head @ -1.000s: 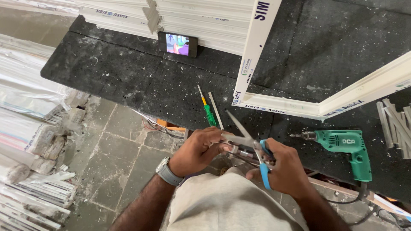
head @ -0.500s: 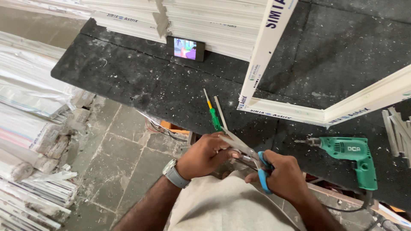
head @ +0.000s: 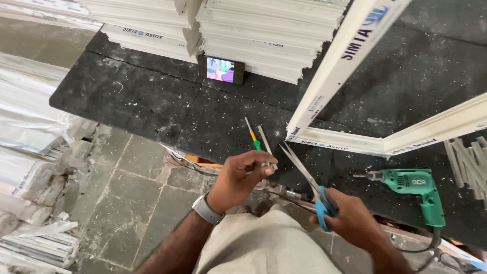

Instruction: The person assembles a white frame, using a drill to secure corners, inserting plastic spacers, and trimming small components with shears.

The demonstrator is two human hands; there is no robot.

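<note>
Scissors (head: 304, 175) with blue handles sit clamped in the right hand (head: 350, 220), blades apart over the bench (head: 152, 106) near edge. Left hand (head: 238, 177) pinches a small clear strip (head: 268, 165) just left of them, near a green drill (head: 411, 187).

Small lit phone screen (head: 220, 69), pink and purple, propped against white profile stack (head: 264, 30). Blue labels (head: 361, 35) on white frame (head: 350, 50), right of screen.
</note>
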